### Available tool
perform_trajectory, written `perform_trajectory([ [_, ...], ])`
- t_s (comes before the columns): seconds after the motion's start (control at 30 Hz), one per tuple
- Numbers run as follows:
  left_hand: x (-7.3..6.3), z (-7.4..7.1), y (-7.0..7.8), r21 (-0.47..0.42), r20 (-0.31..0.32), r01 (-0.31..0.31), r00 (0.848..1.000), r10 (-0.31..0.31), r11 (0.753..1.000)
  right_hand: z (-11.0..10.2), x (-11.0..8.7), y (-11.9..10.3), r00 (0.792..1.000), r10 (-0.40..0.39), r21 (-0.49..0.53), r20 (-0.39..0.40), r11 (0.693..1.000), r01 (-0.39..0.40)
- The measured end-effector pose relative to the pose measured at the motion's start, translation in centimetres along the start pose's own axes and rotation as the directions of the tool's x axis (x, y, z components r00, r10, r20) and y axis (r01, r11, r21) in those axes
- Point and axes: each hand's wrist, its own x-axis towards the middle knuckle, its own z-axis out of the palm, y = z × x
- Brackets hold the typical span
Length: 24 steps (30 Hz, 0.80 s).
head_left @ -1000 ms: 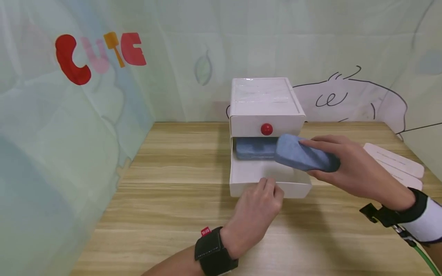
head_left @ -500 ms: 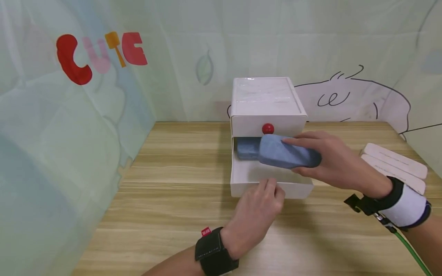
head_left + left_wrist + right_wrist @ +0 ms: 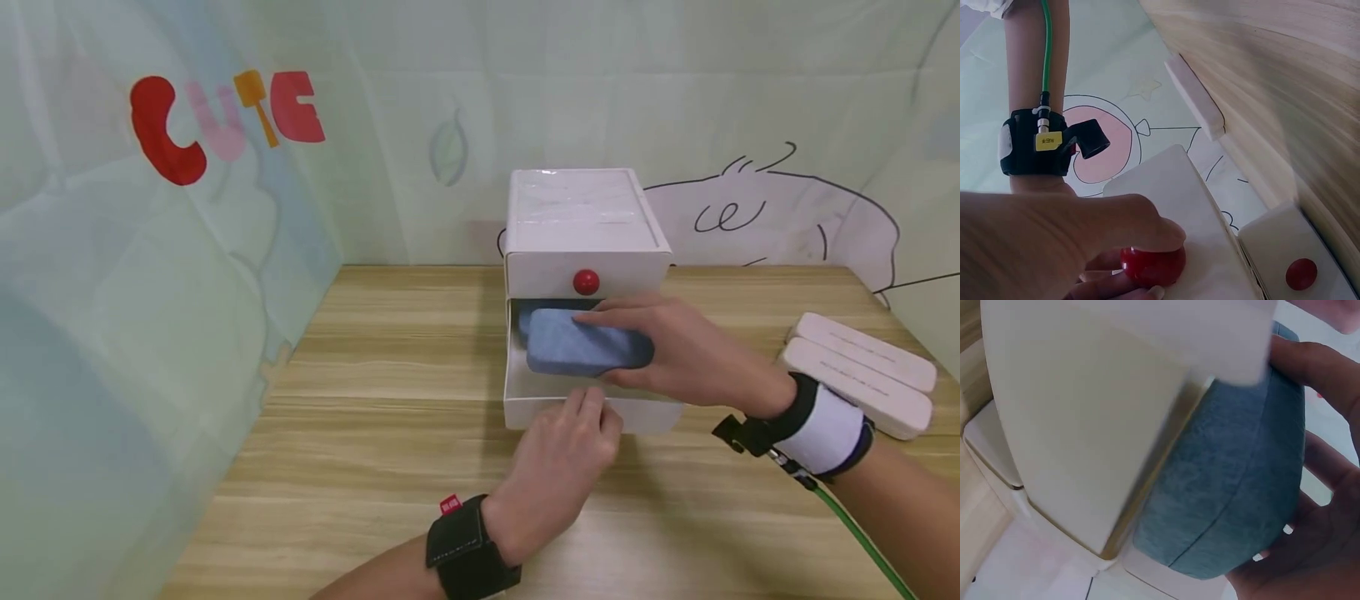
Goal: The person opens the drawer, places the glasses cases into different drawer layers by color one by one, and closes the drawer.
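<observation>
My right hand (image 3: 671, 350) grips a blue glasses case (image 3: 581, 346) by its right end, thumb on the near side and fingers behind. The case is held over the pulled-out lower drawer (image 3: 540, 412) of a small white drawer box (image 3: 581, 212). Another blue case (image 3: 524, 320) lies farther back inside that drawer, mostly covered by the held one. My left hand (image 3: 558, 471) is at the drawer's front; in the left wrist view its thumb and fingers pinch the drawer's red knob (image 3: 1154, 267). In the right wrist view the held case (image 3: 1229, 469) shows a seam and overlaps the drawer wall.
The upper drawer, closed, has its own red knob (image 3: 587, 282). Two white oblong cases (image 3: 855, 387) lie side by side on the wooden table (image 3: 390, 400) at the right. Printed cloth (image 3: 405, 167) hangs behind and at the left. A green cable (image 3: 862, 537) runs from my right wrist.
My right hand has carried the blue glasses case leftward and slightly down, from the drawer's right side to over it, covering more of the other case. My left hand has stayed on the knob.
</observation>
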Motion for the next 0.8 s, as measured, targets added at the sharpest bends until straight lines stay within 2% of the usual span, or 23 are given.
perform_trajectory([
  [0.27, 0.0, 0.1, 0.0, -0.012, -0.004, -0.002, 1.0, 0.002, 1.0, 1.1, 0.7, 0.4, 0.998, 0.037, -0.007, 0.042, 0.999, -0.037],
  [0.6, 0.1, 0.2, 0.0, 0.01, -0.018, 0.005, 1.0, -0.005, 1.0, 2.6, 1.2, 1.1, 0.997, 0.03, -0.006, 0.067, 1.0, -0.029],
  [0.8, 0.0, 0.0, 0.0, -0.011, 0.005, -0.007, 1.0, 0.007, 1.0, 3.2, 1.2, 1.4, 0.996, 0.026, -0.026, 0.087, 0.999, -0.024],
])
